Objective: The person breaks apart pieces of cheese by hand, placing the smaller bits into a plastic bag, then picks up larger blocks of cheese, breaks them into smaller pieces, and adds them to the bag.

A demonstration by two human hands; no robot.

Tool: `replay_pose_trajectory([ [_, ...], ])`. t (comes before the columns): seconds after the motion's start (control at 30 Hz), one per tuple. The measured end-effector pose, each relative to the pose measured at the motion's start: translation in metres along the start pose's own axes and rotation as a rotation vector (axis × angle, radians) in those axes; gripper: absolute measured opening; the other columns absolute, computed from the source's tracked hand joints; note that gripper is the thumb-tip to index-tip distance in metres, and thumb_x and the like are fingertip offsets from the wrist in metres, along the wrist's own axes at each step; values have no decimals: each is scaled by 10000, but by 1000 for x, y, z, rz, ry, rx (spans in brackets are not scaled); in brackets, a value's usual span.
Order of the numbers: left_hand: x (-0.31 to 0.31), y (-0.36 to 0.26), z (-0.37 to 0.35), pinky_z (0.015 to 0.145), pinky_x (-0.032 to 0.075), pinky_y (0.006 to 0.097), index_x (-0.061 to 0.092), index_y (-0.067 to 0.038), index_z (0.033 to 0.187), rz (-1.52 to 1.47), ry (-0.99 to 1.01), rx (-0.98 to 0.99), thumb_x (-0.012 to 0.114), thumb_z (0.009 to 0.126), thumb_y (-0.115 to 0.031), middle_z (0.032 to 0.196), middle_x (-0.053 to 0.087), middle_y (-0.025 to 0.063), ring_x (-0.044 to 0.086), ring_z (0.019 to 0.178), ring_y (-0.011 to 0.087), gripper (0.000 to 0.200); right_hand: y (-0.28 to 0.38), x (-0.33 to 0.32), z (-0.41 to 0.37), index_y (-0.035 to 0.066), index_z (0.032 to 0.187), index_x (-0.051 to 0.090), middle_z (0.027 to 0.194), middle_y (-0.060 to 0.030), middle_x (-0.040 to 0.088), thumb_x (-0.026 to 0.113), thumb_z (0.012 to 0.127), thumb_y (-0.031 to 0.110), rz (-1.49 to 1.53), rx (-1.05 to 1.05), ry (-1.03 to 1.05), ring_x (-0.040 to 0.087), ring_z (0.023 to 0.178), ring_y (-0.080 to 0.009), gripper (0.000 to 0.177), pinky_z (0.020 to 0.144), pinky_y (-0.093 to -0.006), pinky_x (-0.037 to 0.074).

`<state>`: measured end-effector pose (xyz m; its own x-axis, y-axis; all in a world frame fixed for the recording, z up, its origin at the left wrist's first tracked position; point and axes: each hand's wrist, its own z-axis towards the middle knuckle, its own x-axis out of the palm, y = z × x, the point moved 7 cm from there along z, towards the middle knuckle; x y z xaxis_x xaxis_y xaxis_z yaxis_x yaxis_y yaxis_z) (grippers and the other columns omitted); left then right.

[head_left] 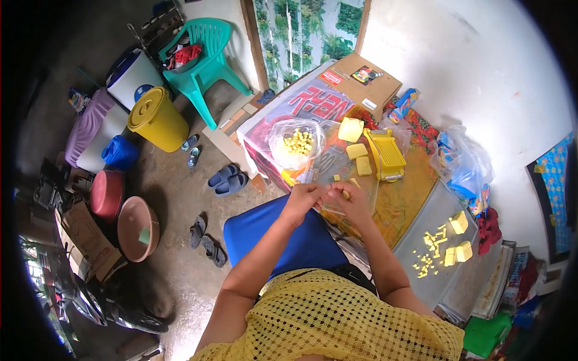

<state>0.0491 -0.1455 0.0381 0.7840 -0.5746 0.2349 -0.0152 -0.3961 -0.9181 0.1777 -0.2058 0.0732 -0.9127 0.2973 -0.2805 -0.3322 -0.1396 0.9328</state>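
Observation:
My left hand (306, 200) and my right hand (350, 200) meet over the near edge of a clear board (332, 163). The fingers of my right hand are closed around a small yellow piece (346, 195). My left fingertips are pinched together against the right ones; what they hold, if anything, is too small to make out. On the board lie yellow blocks (356, 151) and a small yellow cube (337, 177). A yellow ridged plastic tool (385, 155) rests on the right. Just beyond my left hand, a plastic-lined bowl (278, 144) contains many yellow cubes (298, 143).
A cardboard box (346, 78) lies at the table's back, plastic bags (460, 159) to the right. Yellow blocks and crumbs (432, 243) lie on a grey surface (412, 225). A blue seat (259, 225) is close below my left arm; slippers (227, 179) lie on the floor.

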Motion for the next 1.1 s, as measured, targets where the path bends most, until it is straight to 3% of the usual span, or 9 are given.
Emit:
replay_pose_trajectory([
  [0.1, -2, -5, 3, 502, 432, 232, 687, 13, 831, 90, -29, 50, 646, 866, -237, 676, 614, 20, 534, 547, 87, 256, 7, 2, -1, 27, 1085, 616, 861, -1, 570, 659, 847, 136, -73, -28, 35, 527, 778, -84, 265, 671, -231, 429],
  [0.2, -23, 4, 21, 504, 444, 281, 700, 4, 838, 182, -122, 56, 661, 840, -215, 669, 642, 67, 569, 537, 154, 222, -4, 2, -4, 44, 1074, 592, 892, 9, 577, 673, 813, 112, 168, 209, -27, 546, 840, -100, 283, 739, -240, 440],
  [0.3, -45, -37, 28, 565, 476, 369, 705, -25, 859, 763, -510, 601, 654, 824, -209, 716, 658, 143, 614, 588, 273, 194, -39, 6, -12, 47, 1062, 552, 932, -1, 539, 626, 817, 83, 384, 427, -57, 533, 827, -104, 258, 738, -230, 434],
  [0.5, -81, -71, 71, 750, 507, 433, 706, -61, 933, 1087, -662, 501, 611, 808, -192, 821, 666, 180, 637, 817, 342, 205, -66, 13, -12, 28, 1069, 541, 992, -49, 563, 477, 780, -93, 672, 517, 123, 578, 851, -117, 320, 719, -226, 470],
  [0.73, -96, -77, 99, 845, 485, 419, 684, -76, 1030, 1287, -678, 578, 634, 739, -163, 918, 672, 170, 593, 967, 348, 307, -49, 8, -11, 26, 1118, 550, 1004, -49, 576, 561, 845, -36, 872, 535, 56, 606, 915, -136, 280, 783, -249, 505],
  [0.83, -74, -95, 69, 816, 482, 386, 680, -65, 1029, 1237, -728, 736, 656, 740, -141, 918, 669, 174, 616, 884, 302, 300, -36, 3, -12, 46, 1110, 575, 1011, -21, 571, 599, 848, -6, 842, 505, 36, 596, 908, -124, 268, 787, -267, 518],
  [0.93, -52, -76, 56, 772, 464, 333, 687, -69, 1010, 718, -257, 504, 688, 751, -153, 926, 668, 121, 613, 826, 253, 272, -26, -3, -11, 39, 1114, 588, 977, -29, 597, 619, 841, 1, 806, 475, -20, 611, 888, -134, 278, 775, -269, 523],
  [1.0, -26, -63, 27, 742, 469, 266, 655, 4, 1033, 452, -110, 354, 680, 834, -143, 928, 675, 60, 595, 772, 106, 248, -13, -6, -10, -1, 1125, 580, 933, -64, 632, 627, 838, 0, 814, 436, -78, 635, 857, -151, 291, 761, -266, 527],
  [1.1, -3, -47, -4, 728, 470, 240, 653, 4, 1028, 285, -4, 292, 686, 843, -117, 931, 668, 21, 592, 798, 70, 224, 2, -7, -11, -5, 1111, 589, 943, -72, 643, 647, 822, -18, 748, 386, -71, 632, 870, -141, 295, 772, -266, 525],
])
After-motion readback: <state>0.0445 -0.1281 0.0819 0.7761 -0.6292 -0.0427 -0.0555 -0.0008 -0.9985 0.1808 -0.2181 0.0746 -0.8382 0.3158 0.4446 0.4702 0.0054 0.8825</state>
